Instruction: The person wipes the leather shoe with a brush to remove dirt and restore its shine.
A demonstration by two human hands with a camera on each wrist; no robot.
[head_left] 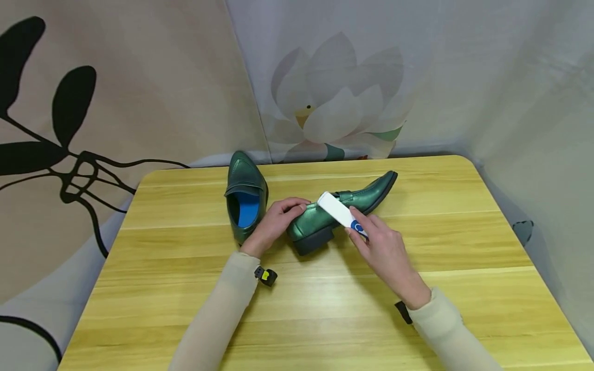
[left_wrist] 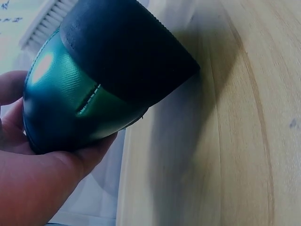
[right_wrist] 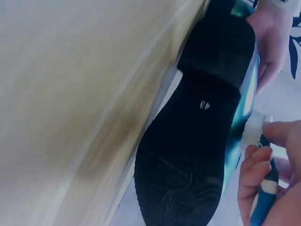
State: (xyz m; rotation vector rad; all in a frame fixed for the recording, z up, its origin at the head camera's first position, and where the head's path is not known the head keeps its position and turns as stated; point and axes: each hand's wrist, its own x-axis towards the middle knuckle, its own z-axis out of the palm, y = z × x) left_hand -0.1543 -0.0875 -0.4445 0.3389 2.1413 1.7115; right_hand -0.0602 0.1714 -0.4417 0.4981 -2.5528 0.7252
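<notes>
A metallic green loafer (head_left: 307, 221) with a black sole is tilted on its side, toe pointing to the far right. My left hand (head_left: 280, 216) grips it by the heel end, thumb and fingers around the collar. In the left wrist view the dark heel block (left_wrist: 131, 56) faces the camera. My right hand (head_left: 382, 252) holds a brush (head_left: 335, 208) with a white back and a blue handle (right_wrist: 264, 205). Its white bristles (left_wrist: 51, 21) face the shoe's upper, close against its side. The right wrist view shows the patterned sole (right_wrist: 181, 155).
The matching green loafer (head_left: 243, 172), with a blue insole (head_left: 247, 208), stands upright left of my left hand, toe toward the back edge. Both lie on a wooden table (head_left: 297, 319) with rounded far corners. Printed fabric (head_left: 176, 93) hangs behind it.
</notes>
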